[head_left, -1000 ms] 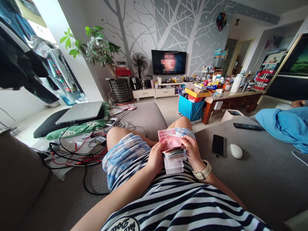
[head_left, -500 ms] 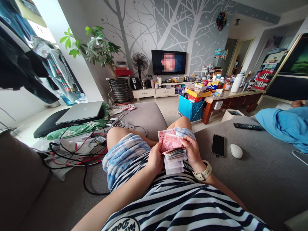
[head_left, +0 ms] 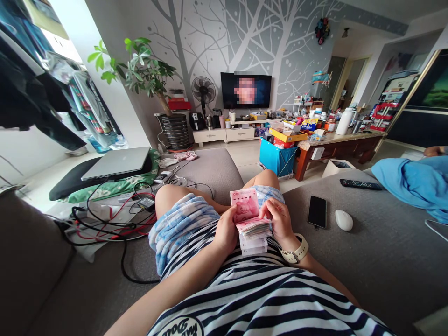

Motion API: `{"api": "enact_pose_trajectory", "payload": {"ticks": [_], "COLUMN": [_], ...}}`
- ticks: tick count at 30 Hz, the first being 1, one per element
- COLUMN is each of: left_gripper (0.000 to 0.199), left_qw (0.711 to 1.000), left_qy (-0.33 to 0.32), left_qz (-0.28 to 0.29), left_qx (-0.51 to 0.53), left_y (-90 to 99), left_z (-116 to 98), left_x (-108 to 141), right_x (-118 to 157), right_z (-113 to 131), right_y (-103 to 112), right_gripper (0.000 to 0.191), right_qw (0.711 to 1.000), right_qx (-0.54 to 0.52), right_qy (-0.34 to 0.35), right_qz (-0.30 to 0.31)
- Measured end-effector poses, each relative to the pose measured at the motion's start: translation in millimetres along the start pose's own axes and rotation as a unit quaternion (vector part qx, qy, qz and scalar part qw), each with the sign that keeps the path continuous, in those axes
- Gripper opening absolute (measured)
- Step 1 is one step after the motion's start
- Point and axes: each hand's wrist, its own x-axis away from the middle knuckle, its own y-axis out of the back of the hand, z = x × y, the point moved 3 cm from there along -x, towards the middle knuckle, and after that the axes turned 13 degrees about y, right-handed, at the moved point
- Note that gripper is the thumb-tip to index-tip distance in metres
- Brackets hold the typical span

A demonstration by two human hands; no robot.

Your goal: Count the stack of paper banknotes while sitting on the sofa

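A stack of banknotes [head_left: 255, 228] is held over the lap, folded over, with pale notes hanging below it. One red banknote [head_left: 245, 204] stands up flat above the fold, its printed face showing. My left hand [head_left: 227, 229] is closed on the left side of the stack, thumb on the notes. On the right, my right hand [head_left: 279, 220] has its fingers bent and pressed together at the stack's upper right edge; whether they pinch a note is too small to tell. A watch [head_left: 296, 249] is on the right wrist.
A phone [head_left: 317, 212], a white mouse [head_left: 344, 220] and a remote [head_left: 360, 185] lie on the sofa at right. Tangled cables [head_left: 122, 224] and a laptop [head_left: 117, 163] are at left. Beyond stand a blue bin [head_left: 276, 157] and a cluttered table [head_left: 350, 138]. Part of another person's hand shows at far right.
The red note that my right hand held over the upper one has come down onto the stack, uncovering the upright red note. My right fingers have curled in slightly; my left hand stays put.
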Motion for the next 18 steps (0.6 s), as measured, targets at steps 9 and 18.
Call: {"api": "enact_pose_trajectory", "payload": {"ticks": [9, 18], "left_gripper": [0.020, 0.016], "left_qw": [1.000, 0.999], "left_qy": [0.020, 0.026], "left_qz": [0.014, 0.025], "left_qx": [-0.016, -0.009], "left_y": [-1.4, -3.2], "left_z": [-1.5, -1.1], "left_x": [5.4, 5.0], "right_x": [-3.4, -2.7], "right_z": [-11.7, -13.1], "right_y": [3.9, 1.1], "right_gripper": [0.029, 0.032], "right_qw": [0.998, 0.998], "right_qx": [0.003, -0.001], "right_qy": [-0.033, -0.053], "right_qz": [-0.047, -0.040]}}
